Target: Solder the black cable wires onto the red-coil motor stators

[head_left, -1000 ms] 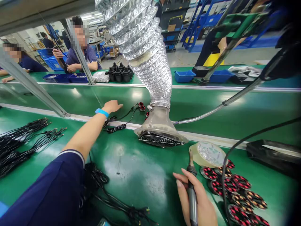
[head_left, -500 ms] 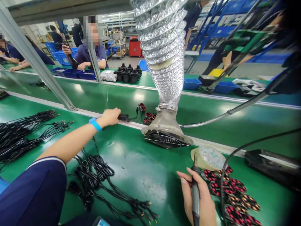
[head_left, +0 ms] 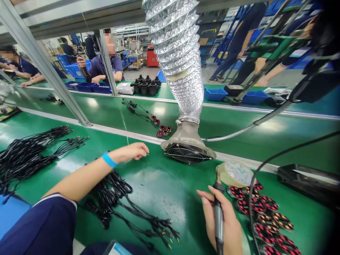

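My left hand (head_left: 131, 152), with a blue wristband, hovers low over the green bench with its fingers stretched out and nothing in them. It lies between a bundle of black cables (head_left: 114, 196) and the fume extractor hood (head_left: 187, 150). My right hand (head_left: 225, 226) is closed around a soldering iron (head_left: 218, 212), tip pointing up toward a round dish (head_left: 235, 173). Several red-and-black wound motor stators (head_left: 265, 212) lie just right of that hand. On the conveyor belt beyond, a black cable joined to small stators (head_left: 162, 130) lies loose.
A foil duct (head_left: 180, 53) rises from the hood. A large pile of black cables (head_left: 29, 156) lies at left, a black tray (head_left: 308, 180) at right. A slanted metal strut (head_left: 53, 81) and a gooseneck hose (head_left: 252, 124) cross the belt. People sit at the far bench by blue bins (head_left: 85, 86).
My left hand has let go of the cable on the conveyor belt and pulled back over the near bench. The cable with stators now lies farther along the belt. My right hand stayed put.
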`<state>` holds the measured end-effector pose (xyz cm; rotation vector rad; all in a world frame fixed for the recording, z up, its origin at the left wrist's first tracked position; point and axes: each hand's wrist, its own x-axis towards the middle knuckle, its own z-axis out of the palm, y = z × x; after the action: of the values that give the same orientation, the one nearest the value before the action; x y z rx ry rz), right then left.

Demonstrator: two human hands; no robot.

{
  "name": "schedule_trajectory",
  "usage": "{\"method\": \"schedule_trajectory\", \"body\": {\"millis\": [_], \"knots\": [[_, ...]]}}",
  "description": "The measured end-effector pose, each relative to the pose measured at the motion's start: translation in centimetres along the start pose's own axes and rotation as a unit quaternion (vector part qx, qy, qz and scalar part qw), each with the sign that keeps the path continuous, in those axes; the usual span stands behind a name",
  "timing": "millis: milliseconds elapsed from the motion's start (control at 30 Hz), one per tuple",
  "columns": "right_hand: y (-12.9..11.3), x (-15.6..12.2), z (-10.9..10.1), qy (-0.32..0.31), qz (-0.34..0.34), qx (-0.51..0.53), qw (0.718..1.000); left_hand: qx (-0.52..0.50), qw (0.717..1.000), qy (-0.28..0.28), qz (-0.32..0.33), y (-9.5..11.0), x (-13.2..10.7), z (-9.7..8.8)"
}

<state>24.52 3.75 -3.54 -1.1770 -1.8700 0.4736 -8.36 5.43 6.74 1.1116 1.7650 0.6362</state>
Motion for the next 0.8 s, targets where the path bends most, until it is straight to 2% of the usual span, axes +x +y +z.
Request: {"method": "schedule_trajectory", "body": {"millis": [67, 167, 300, 400, 467, 567, 667, 733, 800], "knots": [[-0.9, -0.2, 0.1, 0.007, 0.008, 0.017, 1.0, -0.089, 0.995, -0.044, -0.002, -0.4, -1.3, 3.7], [-2.5, -0.8, 0.5, -0.004, 0.016, 0.07, 0.997, -0.18, 0.979, -0.098, -0.006, 0.4, -3.1, 7.2], [-4.2, -1.3, 0.9, -0.029, -0.002, 0.157, 0.987, -0.258, 0.948, -0.188, -0.004, 1.8, -4.5, 9.8], [-5.1, -1.3, 0.7, -0.01, -0.039, 0.181, 0.983, -0.288, 0.925, -0.248, 0.002, 1.9, -5.1, 11.7], [-5.4, -1.3, 0.5, 0.008, -0.063, 0.177, 0.982, -0.28, 0.922, -0.268, 0.011, 1.8, -5.3, 12.7], [-5.4, -1.3, 0.3, 0.012, -0.071, 0.17, 0.983, -0.201, 0.941, -0.268, 0.051, 1.6, -5.3, 13.0], [-5.2, -1.5, 0.3, 0.004, -0.069, 0.15, 0.986, -0.044, 0.961, -0.248, 0.112, 1.5, -5.2, 12.0], [-4.9, -1.7, 0.2, 0.008, -0.064, 0.129, 0.99, 0.045, 0.959, -0.246, 0.132, 1.2, -5.2, 11.0], [-4.5, -1.5, 0.0, 0.027, -0.037, 0.117, 0.992, 0.1, 0.955, -0.25, 0.122, 0.6, -5.0, 9.9]]}}
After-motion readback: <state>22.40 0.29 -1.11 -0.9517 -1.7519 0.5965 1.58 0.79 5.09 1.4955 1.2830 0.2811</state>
